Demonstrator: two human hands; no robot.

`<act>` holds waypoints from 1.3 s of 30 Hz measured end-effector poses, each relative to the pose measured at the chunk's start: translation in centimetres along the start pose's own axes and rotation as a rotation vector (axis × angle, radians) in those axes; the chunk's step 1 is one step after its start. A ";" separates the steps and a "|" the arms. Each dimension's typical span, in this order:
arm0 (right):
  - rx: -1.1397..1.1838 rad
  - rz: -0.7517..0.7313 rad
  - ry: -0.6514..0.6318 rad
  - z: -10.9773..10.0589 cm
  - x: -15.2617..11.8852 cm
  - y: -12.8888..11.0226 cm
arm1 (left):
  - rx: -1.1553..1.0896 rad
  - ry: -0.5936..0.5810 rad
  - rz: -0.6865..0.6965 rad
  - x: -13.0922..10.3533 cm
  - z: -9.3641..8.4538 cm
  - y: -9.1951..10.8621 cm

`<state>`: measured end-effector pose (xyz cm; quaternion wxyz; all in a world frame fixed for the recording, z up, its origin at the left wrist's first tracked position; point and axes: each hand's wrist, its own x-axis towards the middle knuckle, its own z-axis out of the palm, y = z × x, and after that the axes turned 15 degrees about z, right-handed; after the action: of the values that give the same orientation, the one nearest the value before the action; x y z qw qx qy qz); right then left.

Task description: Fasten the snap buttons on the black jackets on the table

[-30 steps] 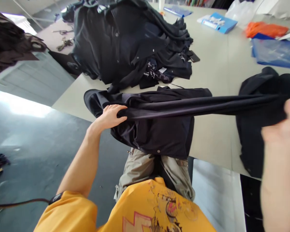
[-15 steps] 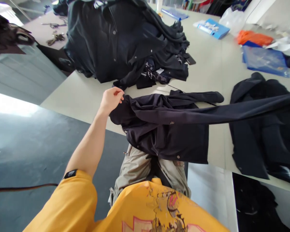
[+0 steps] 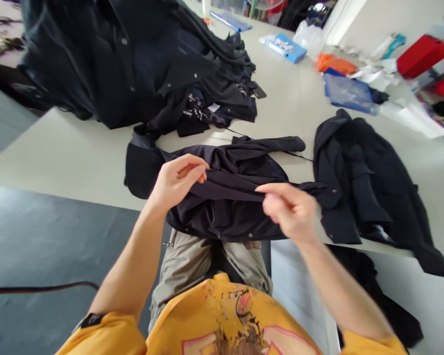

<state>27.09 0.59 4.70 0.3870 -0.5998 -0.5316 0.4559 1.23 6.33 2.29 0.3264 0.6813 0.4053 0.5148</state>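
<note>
A dark jacket with metal snaps lies across the table's front edge, over my lap. One sleeve runs across its body to the right, its snapped cuff lying past my right hand. Above the jacket's left part is my left hand, thumb and fingertips closed together; anything between them is too small to make out. My right hand hovers at the sleeve, index finger stretched out to the left and the other fingers curled, slightly blurred. The hood or collar end lies beyond my left hand.
A large heap of dark garments fills the back left. Another dark jacket lies at right. Farther back are a blue folder, an orange bundle and a blue plastic sleeve. Dark cloth sits below the table.
My right hand has come into view over the jacket, and my left hand has moved right and down. The sleeve, stretched far right before, now lies across the jacket. The view has turned right.
</note>
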 end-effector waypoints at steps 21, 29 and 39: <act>0.421 0.075 -0.521 4.9 -2.9 -1.1 | -0.302 -0.375 0.158 -4.9 1.7 5.5; -0.007 -0.180 -0.454 4.3 -3.5 -1.7 | -0.013 -0.468 0.259 -4.4 0.8 6.2; 0.014 -0.156 -0.539 4.0 -3.5 -2.3 | -0.013 -0.480 0.357 -4.7 0.9 5.4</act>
<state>22.58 -2.65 6.18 0.2694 -0.4115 -0.6568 0.5716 2.59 -0.31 4.70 0.3218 0.8418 0.1871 0.3910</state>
